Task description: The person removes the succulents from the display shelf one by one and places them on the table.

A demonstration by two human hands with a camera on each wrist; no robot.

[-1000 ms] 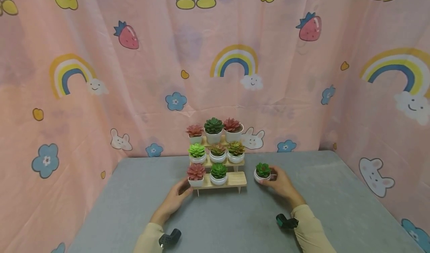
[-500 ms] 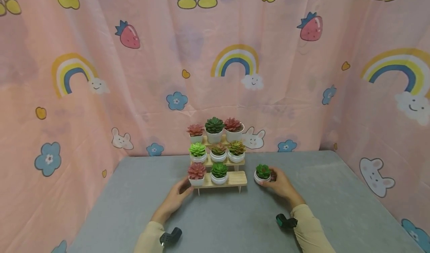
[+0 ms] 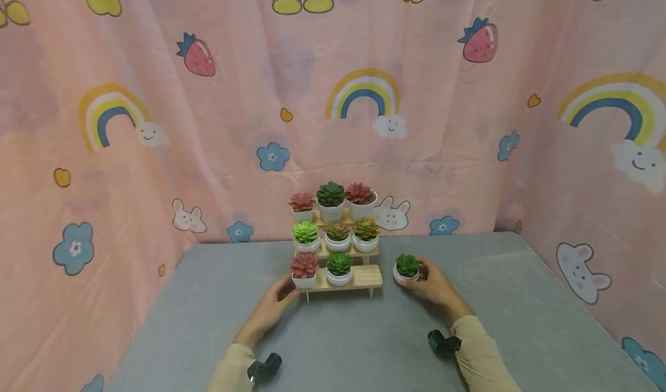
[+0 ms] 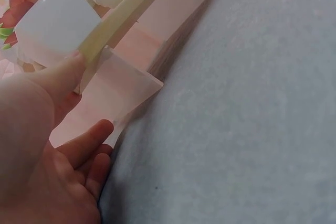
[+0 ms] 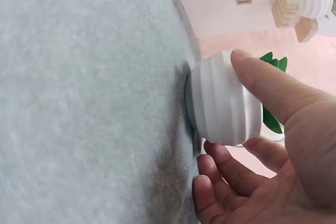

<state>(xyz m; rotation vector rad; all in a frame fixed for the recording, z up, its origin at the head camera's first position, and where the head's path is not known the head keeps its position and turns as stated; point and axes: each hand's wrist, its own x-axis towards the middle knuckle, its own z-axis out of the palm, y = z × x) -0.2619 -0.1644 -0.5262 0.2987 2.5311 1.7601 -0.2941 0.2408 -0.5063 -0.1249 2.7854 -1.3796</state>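
A three-tier wooden stand (image 3: 367, 275) with clear legs bears several small potted succulents in white pots. My left hand (image 3: 267, 308) holds the left end of its lowest shelf. In the left wrist view the thumb presses the wooden edge (image 4: 107, 35), with the index finger behind and the other fingers curled below beside the clear leg (image 4: 123, 85). To the right of the stand, my right hand (image 3: 438, 289) grips a green potted succulent (image 3: 406, 269) standing upright on the table. Thumb and fingers lie on either side of its ribbed white pot (image 5: 223, 103).
On the lowest shelf a red succulent (image 3: 304, 269) and a green succulent (image 3: 339, 268) stand at the left and middle; bare wood shows at right. The grey table (image 3: 343, 346) reaches back to a pink printed curtain (image 3: 234, 108).
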